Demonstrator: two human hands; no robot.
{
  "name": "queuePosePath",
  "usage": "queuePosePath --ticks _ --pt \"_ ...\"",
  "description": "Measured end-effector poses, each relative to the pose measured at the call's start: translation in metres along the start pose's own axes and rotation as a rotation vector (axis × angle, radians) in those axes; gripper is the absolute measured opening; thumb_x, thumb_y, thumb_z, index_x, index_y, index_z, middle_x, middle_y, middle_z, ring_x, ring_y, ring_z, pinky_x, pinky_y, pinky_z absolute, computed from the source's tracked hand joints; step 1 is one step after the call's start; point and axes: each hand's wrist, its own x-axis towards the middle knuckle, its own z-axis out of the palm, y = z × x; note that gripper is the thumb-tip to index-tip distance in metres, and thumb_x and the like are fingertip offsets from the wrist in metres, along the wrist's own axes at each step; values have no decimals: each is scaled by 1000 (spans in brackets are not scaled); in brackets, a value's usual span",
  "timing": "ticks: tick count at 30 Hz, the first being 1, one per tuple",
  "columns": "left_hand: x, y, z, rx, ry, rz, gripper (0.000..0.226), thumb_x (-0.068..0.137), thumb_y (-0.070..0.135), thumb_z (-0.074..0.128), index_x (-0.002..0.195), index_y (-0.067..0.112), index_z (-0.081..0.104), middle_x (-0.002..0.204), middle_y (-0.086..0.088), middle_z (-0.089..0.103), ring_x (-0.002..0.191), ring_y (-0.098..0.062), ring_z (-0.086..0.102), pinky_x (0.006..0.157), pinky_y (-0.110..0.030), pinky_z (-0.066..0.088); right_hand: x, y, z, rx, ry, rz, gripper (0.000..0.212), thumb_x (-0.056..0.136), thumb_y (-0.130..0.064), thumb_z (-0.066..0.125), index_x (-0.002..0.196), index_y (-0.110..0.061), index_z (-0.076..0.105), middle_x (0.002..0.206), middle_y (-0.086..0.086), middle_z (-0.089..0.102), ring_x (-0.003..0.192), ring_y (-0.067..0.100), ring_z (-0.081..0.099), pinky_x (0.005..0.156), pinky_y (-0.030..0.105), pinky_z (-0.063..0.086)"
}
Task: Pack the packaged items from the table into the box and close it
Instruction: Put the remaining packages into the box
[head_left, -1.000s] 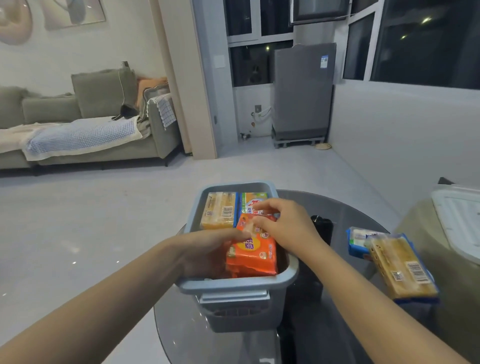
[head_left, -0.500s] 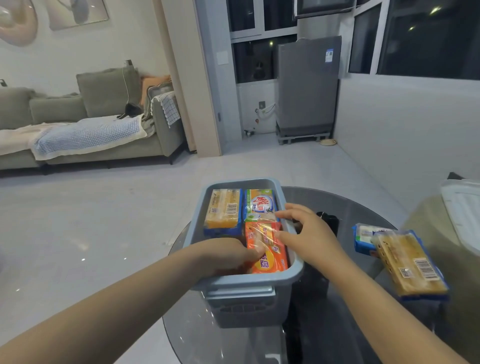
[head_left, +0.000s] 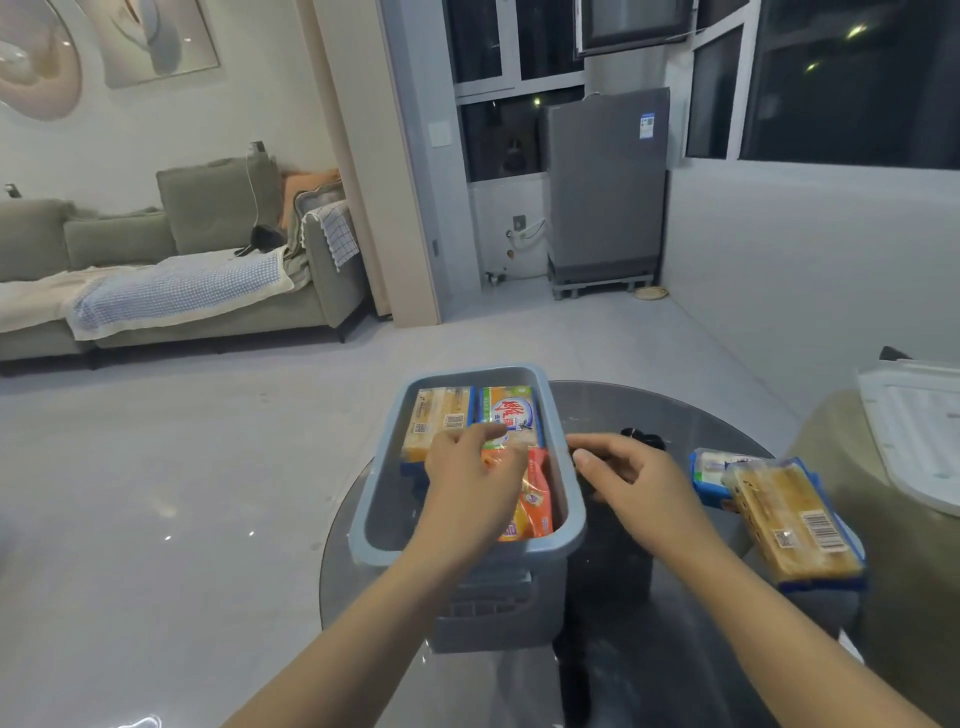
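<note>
Now | left hand (head_left: 470, 486) curling onto orange packet (head_left: 532, 499) inside box (head_left: 563, 467) | right hand (head_left: 631, 480) hovering loosely open, empty | yellow packet (head_left: 789, 525) lying right, table-edge, long axis near-to-far, right hand nearer

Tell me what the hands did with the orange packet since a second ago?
The orange packet went from lying on top, held by both hands, down into the box on its edge by the right wall. The right hand let go and moved out past the rim. The left hand is still inside, on the packets. The two packets at the far end and the packets on the table did not move.
</note>
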Motion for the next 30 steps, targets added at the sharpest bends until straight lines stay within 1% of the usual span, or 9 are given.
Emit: queuePosePath --ticks 2,4,8,12,15,20,23,27,30 --pt "-6 8 11 -51 12 85 26 90 33 50 115 32 57 133 2 42 122 -20 48 101 -44 46 -4 2 -12 -6 44 -18 19 89 -27 56 105 -33 65 97 -19 65 90 1 63 75 23 56" --pt "-11 18 26 -110 -13 156 18 90 29 51 106 35 59 124 4 50 115 -16 52 100 -39 46 -6 7 -25 0 79 -30 18 89 -26 56 102 -34 66 97 -17 68 90 1 64 74 22 54" --pt "-13 35 62 -181 -74 228 21 90 25 53 108 29 63 114 5 58 105 -3 56 95 -26 48 -9 19 -57 -32 163 -8 16 88 -25 59 95 -37 66 91 -17 70 82 -2 64 71 22 54" --pt "-9 46 96 -225 -139 247 23 91 24 51 110 29 63 116 7 57 101 2 57 78 -3 46 -7 34 -85 -59 225 59 13 88 -25 58 92 -34 67 88 -17 68 84 3 65 72 26 54" --pt "-7 49 124 -253 -186 202 22 92 21 50 108 27 64 117 4 59 98 0 58 68 8 40 -5 50 -104 -169 278 130 11 87 -28 59 92 -32 67 85 -17 67 81 1 63 62 20 47" --pt "4 41 164 -297 -244 70 25 91 15 49 111 19 63 114 1 62 88 1 59 64 -4 47 -2 76 -135 -414 276 305 26 84 -35 61 108 -27 63 107 -4 66 90 14 61 72 28 46" --pt "11 33 187 -291 -296 -34 28 89 18 49 114 16 62 111 -1 65 85 -9 59 74 -21 48 -1 87 -148 -512 267 369 37 80 -40 61 114 -24 59 114 -1 63 99 18 59 72 29 41" --pt "15 26 215 -285 -353 -123 22 89 27 53 109 21 60 106 3 66 98 -11 62 91 -35 52 2 100 -160 -608 236 415 51 79 -45 63 121 -18 52 123 5 58 112 22 55 80 31 41" --pt "18 22 233 -274 -366 -156 32 89 28 55 119 18 55 105 1 63 100 -14 62 93 -43 52 7 105 -168 -611 149 498 56 81 -46 62 127 -18 49 123 5 59 110 21 56 79 29 41"
